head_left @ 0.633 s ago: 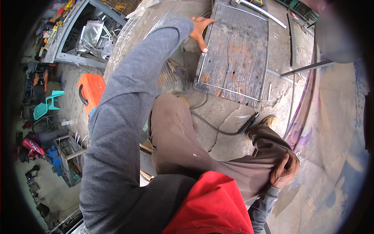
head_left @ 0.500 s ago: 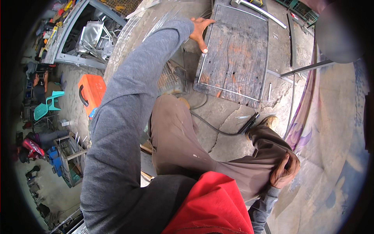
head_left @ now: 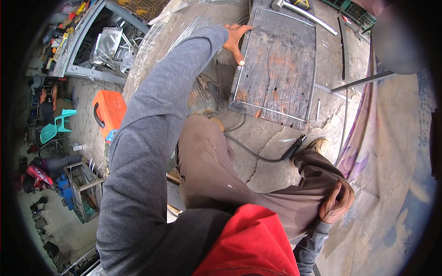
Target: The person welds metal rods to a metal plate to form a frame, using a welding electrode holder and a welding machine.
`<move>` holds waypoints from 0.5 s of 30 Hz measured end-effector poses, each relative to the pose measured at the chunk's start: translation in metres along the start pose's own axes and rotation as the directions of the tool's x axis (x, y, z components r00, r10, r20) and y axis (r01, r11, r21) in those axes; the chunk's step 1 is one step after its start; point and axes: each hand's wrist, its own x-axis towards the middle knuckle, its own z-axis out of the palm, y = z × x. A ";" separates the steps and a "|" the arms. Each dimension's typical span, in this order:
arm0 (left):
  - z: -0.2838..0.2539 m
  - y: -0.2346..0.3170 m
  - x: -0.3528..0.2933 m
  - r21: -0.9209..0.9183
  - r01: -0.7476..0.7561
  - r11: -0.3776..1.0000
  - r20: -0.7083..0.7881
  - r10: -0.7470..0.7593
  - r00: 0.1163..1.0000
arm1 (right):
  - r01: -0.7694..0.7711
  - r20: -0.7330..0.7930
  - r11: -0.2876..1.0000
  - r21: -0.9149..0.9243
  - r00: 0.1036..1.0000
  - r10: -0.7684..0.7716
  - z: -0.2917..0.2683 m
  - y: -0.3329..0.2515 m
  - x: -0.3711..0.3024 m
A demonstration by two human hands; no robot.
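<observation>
My left hand [head_left: 235, 42] reaches out to the left edge of a weathered wooden board [head_left: 281, 69] lying on the ground. Its thumb and fingers are spread apart, thumb tip at the board's edge, beside a thin metal rod frame [head_left: 316, 50] that lies as a rectangle on the wood. Whether the fingers press on the rod or only on the board I cannot tell. My right hand [head_left: 337, 202] rests on my right knee, loosely bent with its fingers apart, holding nothing. A black handle-like tool [head_left: 293, 147] on a cable lies between the board and my right shoe.
Left of my arm stands an orange case [head_left: 110, 110]. Beyond it is a metal-framed bin [head_left: 99, 71] of scrap, with a turquoise chair [head_left: 57, 125] and other people farther left. A pale pipe [head_left: 311, 17] lies past the board; a patterned cloth [head_left: 386, 152] hangs at right.
</observation>
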 end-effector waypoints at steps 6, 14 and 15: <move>0.000 -0.002 0.001 0.017 -0.005 1.000 -0.010 0.005 1.000 | 0.001 -0.008 1.000 0.014 1.000 -0.001 0.001 -0.001 -0.001; -0.004 -0.001 0.003 -0.050 -0.037 0.998 0.027 0.039 0.999 | -0.009 0.003 1.000 -0.002 1.000 0.009 0.001 0.002 0.000; -0.005 -0.001 0.003 -0.077 -0.032 0.996 0.041 0.035 0.999 | -0.006 -0.001 1.000 -0.022 1.000 0.006 0.000 0.002 0.001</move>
